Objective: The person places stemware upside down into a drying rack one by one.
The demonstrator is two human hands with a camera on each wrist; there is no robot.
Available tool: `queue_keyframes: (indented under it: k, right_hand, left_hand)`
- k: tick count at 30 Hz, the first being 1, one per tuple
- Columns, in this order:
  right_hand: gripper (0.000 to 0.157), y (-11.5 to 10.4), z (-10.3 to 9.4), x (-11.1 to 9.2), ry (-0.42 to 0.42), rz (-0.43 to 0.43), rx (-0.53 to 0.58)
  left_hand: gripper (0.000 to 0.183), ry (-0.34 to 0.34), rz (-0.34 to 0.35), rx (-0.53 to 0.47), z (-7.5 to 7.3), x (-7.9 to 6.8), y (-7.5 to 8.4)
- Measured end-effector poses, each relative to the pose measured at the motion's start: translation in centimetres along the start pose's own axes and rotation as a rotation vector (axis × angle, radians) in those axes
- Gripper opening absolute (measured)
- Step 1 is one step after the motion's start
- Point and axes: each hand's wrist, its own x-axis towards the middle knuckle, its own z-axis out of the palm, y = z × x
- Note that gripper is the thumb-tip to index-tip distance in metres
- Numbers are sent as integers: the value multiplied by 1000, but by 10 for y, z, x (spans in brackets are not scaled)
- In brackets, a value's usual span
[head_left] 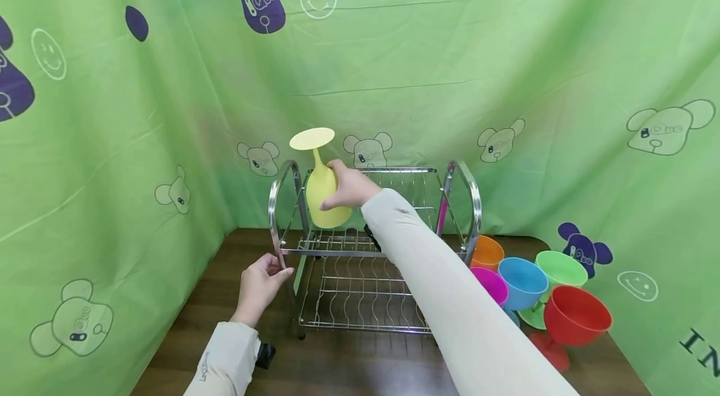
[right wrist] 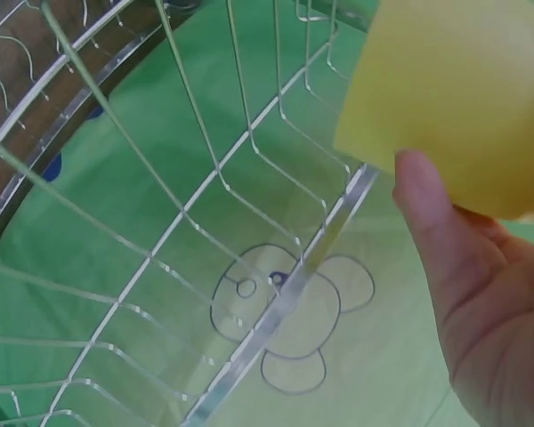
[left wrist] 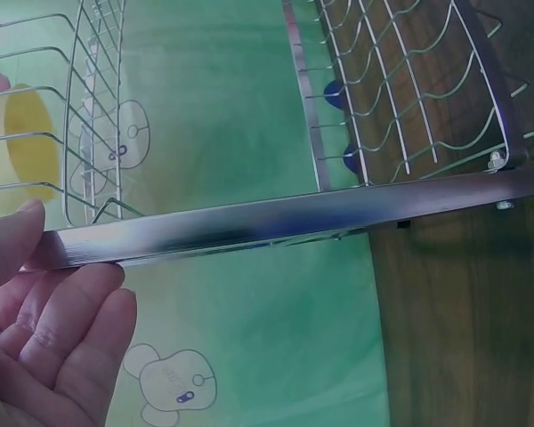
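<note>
Upside down, with its round foot at the top, a yellow plastic goblet [head_left: 322, 187] is at the left end of the upper tier of a two-tier metal dish rack [head_left: 360, 252]. My right hand [head_left: 351, 187] grips the goblet's bowl from the right; in the right wrist view the thumb lies along the yellow wall [right wrist: 454, 98]. Whether the rim touches the wires cannot be told. My left hand [head_left: 261, 283] pinches the rack's front left post, thumb on one side and fingers on the other, as the left wrist view shows on the metal bar [left wrist: 249, 227].
Right of the rack stand several goblets: orange [head_left: 487, 252], magenta [head_left: 490, 283], blue [head_left: 523, 283], light green [head_left: 562, 268] and red [head_left: 576, 318]. The rack rests on a dark wooden table [head_left: 337, 365]. A green printed curtain [head_left: 360, 71] surrounds the table at the back and sides.
</note>
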Motion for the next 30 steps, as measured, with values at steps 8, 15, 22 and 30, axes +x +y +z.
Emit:
queue_keyframes:
  k: [8, 15, 22, 30]
  right_hand:
    - [95, 5, 12, 10, -137, 16, -1]
    - [93, 6, 10, 7, -215, 71, -27]
    - [89, 2, 7, 5, -187, 77, -93]
    - [84, -4, -11, -6, -147, 27, -177]
  left_hand:
    - [16, -12, -9, 20, 1, -3, 0]
    - [16, -10, 41, 36, 1, -1, 0]
    - [15, -15, 64, 43, 1, 0, -1]
    - [16, -2, 75, 58, 3, -1, -3]
